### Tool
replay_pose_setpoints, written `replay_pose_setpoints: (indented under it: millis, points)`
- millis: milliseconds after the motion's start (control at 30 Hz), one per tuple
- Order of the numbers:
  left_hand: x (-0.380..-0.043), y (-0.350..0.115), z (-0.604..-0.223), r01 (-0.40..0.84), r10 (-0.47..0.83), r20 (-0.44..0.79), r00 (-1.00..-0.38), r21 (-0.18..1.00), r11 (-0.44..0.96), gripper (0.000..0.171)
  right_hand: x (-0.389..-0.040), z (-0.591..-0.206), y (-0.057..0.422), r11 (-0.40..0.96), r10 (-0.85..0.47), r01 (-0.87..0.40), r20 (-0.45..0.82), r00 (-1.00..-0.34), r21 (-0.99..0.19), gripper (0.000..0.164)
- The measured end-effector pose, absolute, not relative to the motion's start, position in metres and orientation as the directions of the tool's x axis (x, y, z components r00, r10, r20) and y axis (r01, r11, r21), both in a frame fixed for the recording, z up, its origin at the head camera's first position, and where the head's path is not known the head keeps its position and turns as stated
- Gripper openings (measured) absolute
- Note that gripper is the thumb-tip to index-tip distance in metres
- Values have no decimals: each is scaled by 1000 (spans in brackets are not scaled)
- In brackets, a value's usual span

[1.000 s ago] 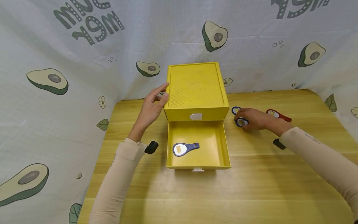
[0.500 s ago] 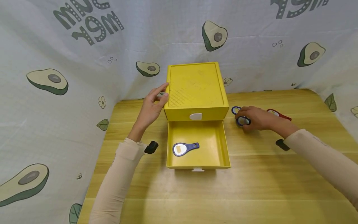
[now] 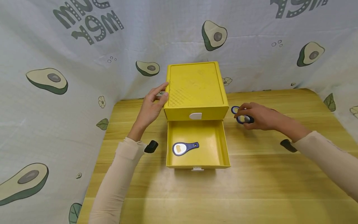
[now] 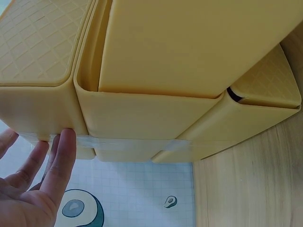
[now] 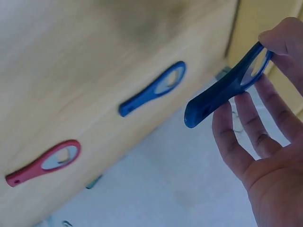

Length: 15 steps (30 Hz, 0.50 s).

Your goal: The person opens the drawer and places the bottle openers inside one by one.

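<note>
My right hand (image 3: 261, 116) pinches a dark blue bottle opener (image 5: 220, 94) by its round head, between thumb and fingers, with the handle pointing away from the palm in the right wrist view. Beyond it on the table lie another blue bottle opener (image 5: 154, 90) and a red one (image 5: 45, 163). My left hand (image 3: 151, 109) touches the left side of a yellow drawer box (image 3: 195, 84), its fingertips (image 4: 67, 137) against the wall. The lower drawer (image 3: 211, 155) is pulled out, and a blue bottle opener (image 3: 181, 149) lies inside it. The upper drawer is closed.
The box stands on a wooden table (image 3: 263, 180) close to a curtain (image 3: 179, 34) printed with avocados. A black wrist-camera piece (image 3: 151, 147) sticks out beside my left sleeve, another (image 3: 288, 145) beside the right one.
My right hand has shifted slightly right, bringing the pinched bottle opener along, and now mostly covers the red opener in the head view. The left hand and the box have stayed put.
</note>
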<state>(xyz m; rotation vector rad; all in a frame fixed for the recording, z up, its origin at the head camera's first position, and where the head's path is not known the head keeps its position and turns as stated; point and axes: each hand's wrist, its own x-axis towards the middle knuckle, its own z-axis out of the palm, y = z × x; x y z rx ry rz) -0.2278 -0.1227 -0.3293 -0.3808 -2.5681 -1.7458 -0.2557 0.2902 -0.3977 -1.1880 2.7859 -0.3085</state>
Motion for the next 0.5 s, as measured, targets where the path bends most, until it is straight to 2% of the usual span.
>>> replay_pose_setpoints:
  millis: [133,500]
  points:
    - [-228,-122,-329,207,192,146,-970,914,349,47,-248,-387,286,676,-720,-704,7,-694,-217,35]
    - [-228,-122,-329,196,185,136,-973,912,361,47,-228,-371,275,565,-799,-810,140,-585,-158,39]
